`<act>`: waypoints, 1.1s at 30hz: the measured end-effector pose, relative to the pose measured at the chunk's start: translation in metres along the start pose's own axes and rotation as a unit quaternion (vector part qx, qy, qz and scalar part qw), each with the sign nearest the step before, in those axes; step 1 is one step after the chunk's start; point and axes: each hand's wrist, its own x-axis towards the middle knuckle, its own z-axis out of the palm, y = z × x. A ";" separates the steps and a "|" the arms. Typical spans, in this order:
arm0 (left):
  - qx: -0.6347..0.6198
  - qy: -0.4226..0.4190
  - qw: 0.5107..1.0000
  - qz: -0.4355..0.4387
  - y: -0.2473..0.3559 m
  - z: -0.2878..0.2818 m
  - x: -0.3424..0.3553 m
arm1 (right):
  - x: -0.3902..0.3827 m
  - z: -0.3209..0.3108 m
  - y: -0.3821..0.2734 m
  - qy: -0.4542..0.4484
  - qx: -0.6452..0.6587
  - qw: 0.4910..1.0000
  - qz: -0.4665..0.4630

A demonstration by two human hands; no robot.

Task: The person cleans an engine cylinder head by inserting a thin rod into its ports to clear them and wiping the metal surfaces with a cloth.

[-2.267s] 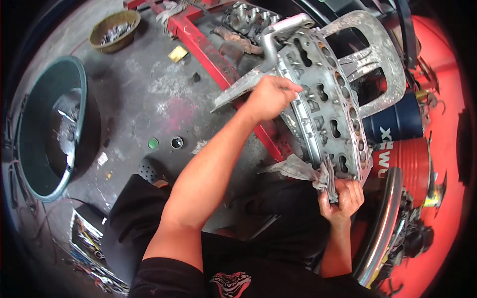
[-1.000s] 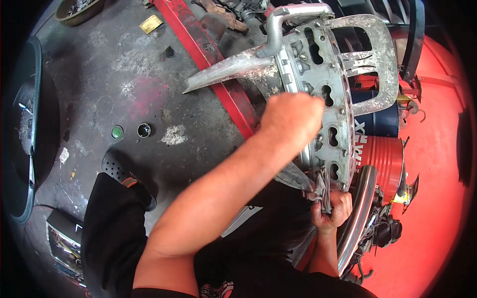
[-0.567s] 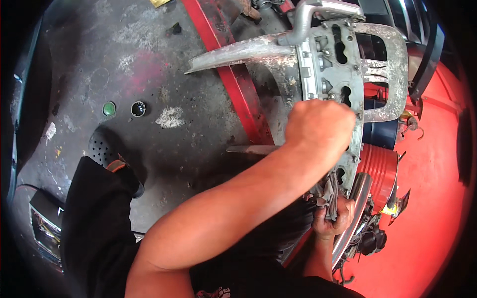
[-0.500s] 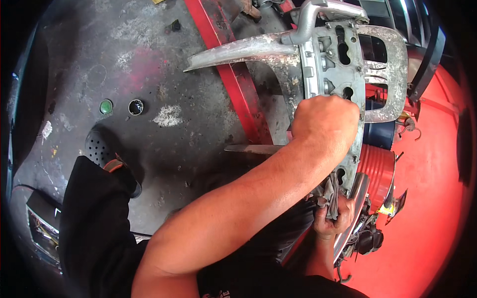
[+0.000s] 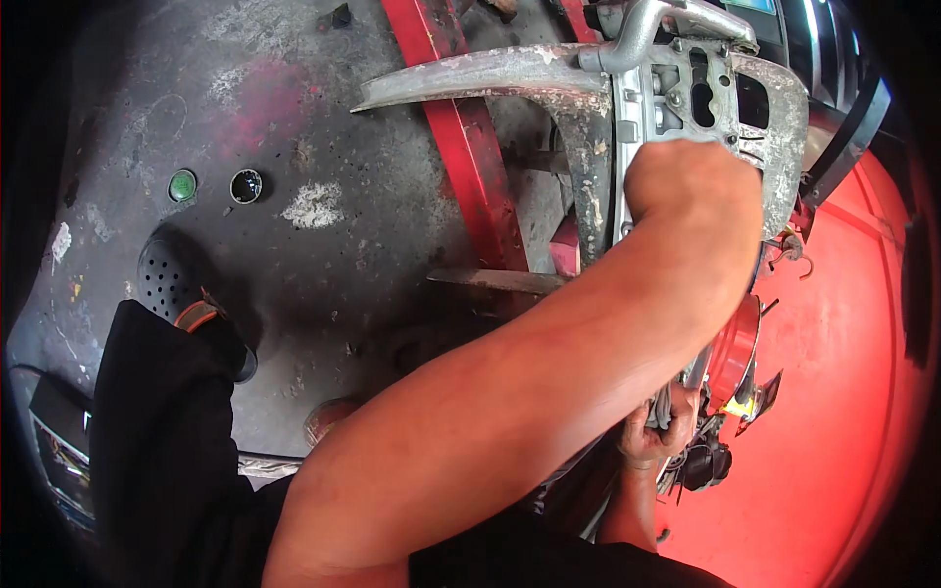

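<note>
My left hand (image 5: 694, 178) is closed in a fist over the grey cast-metal engine part (image 5: 669, 93), with its back toward me. Its fingers are hidden beneath it, so what they grip cannot be made out. The metal face has dark openings and small bolts; a bent silver pipe (image 5: 637, 34) runs along its far end. Nearer to me, below my left forearm, my right hand (image 5: 659, 431) is closed around a crumpled grey rag (image 5: 663, 407). The forearm hides the near end of the engine part.
A red metal beam (image 5: 461, 147) crosses the floor under a curved, worn metal arm (image 5: 480, 73). Two small open tins, one green inside (image 5: 182, 185) and one dark inside (image 5: 246, 186), stand at left near my shoe (image 5: 169, 274). A red drum (image 5: 733, 353) is at right.
My left hand has moved farther away and rightward along the metal part. My right hand still holds the rag, now more covered by the left forearm. The whole view has shifted slightly.
</note>
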 end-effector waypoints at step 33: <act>-0.058 0.071 0.994 0.058 -0.043 0.064 0.015 | 0.014 -0.006 0.009 0.119 0.056 0.991 0.022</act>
